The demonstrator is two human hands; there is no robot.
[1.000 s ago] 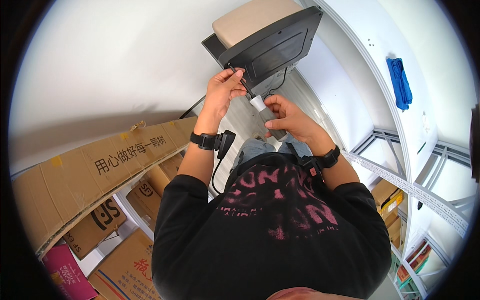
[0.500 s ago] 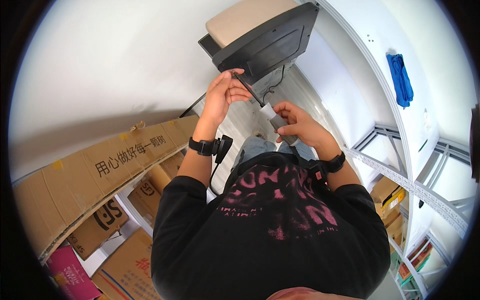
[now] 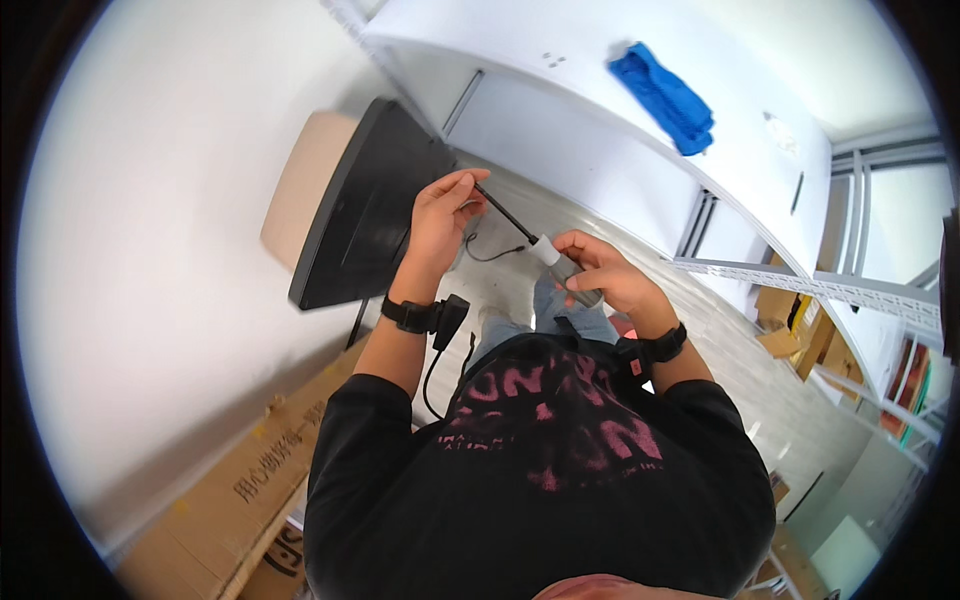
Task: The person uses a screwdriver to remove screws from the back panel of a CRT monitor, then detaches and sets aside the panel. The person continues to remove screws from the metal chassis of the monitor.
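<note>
My right hand (image 3: 618, 275) is closed around the grey handle of a screwdriver (image 3: 514, 222) with a long dark shaft. The shaft slants up and left. At its tip, my left hand (image 3: 438, 222) pinches with thumb and forefinger; any small piece between them is too small to make out. Just left of that hand stands a large black panel (image 3: 375, 215), with a beige padded-looking part (image 3: 308, 190) on its far side, against the white wall. The screwdriver is apart from the panel.
A blue folded cloth (image 3: 662, 98) lies on the white tabletop (image 3: 540, 65) ahead to the right. A thin black cable (image 3: 497, 258) trails on the floor below my hands. Long cardboard (image 3: 235, 500) runs along the lower left. Metal-framed shelving (image 3: 760, 230) with boxes stands at right.
My view has turned right, so the black panel shows farther left and the blue cloth nearer the middle. Both hands still hold the screwdriver, now farther from the panel's lower edge.
</note>
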